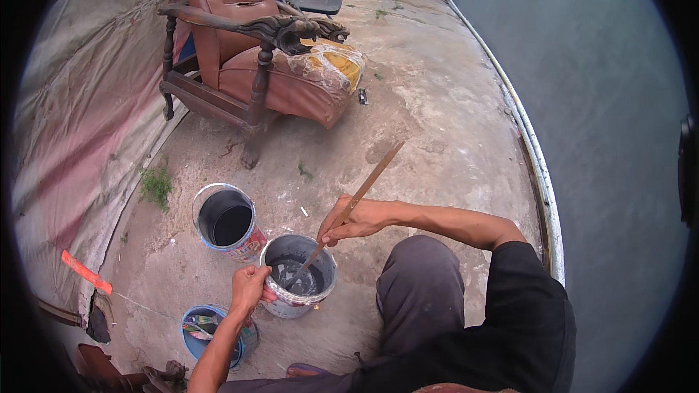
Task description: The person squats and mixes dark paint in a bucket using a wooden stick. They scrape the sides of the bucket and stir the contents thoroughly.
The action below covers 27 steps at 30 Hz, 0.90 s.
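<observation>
My right hand (342, 220) holds a long brown wooden stick (378, 169), which slants down into a white bucket (293, 303) with grey residue or liquid inside. My left hand (251, 287) grips that bucket's rim at its left side, fingers curled over it. Behind it to the left stands a second bucket (247, 248) with dark liquid and a wire handle. A smaller blue bucket (244, 342), with what look like tools inside, is beside my left forearm. An orange-red handled tool (86, 271) with a thin metal rod is at the far left.
A worn reddish armchair (233, 73) with carved dark wood stands ahead, a folding chair (314, 1) behind it. A draped tarp (80, 124) lines the left. A grey wall (597, 116) with white pipes (545, 196) borders the right. Small weeds (155, 188) grow from the concrete floor (437, 138).
</observation>
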### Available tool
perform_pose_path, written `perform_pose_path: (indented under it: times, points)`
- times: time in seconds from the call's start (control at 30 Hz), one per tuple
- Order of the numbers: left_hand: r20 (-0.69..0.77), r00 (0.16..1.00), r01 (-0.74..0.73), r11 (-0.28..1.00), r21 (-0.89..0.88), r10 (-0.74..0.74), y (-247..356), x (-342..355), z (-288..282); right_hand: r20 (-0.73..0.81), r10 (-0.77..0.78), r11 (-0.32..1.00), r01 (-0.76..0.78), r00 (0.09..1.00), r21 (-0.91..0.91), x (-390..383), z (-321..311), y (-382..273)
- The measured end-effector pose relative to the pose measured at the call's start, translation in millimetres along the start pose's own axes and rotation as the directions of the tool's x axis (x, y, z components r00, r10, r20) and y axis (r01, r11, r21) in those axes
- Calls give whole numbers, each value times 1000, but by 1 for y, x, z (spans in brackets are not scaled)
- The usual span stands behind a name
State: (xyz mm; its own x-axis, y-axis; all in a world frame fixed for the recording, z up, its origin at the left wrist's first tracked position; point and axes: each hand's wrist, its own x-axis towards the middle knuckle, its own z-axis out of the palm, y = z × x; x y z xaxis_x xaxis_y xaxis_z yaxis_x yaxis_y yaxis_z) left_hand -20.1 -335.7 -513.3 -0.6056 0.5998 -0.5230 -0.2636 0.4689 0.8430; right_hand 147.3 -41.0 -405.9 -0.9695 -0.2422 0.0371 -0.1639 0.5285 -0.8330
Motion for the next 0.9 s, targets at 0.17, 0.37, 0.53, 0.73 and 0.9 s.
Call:
perform_pose_path:
  times: [0.17, 0.37, 0.53, 0.73, 0.9]
  points:
    - [-1, 1000, -5, 1000, -9, 5, 1, -3, -1, 45, -11, 986, 18, 999, -169, 3, 4, 10]
    - [-6, 1000, -15, 1000, 6, 15, 1, -2, 0, -20, -33, 999, 33, 999, -30, 1, 3, 4]
    - [1, 999, -37, 999, -1, 37, 2, 1, 1, 109, 74, 991, -61, 991, -122, -3, -5, 6]
    - [-15, 1000, -6, 999, 48, 7, 11, -5, 4, 1, 25, 999, -25, 1000, -39, -3, 2, 7]
    - [1, 1000, 23, 999, 41, -23, 2, -3, -3, 117, 160, 984, -149, 980, -100, -1, 0, 1]
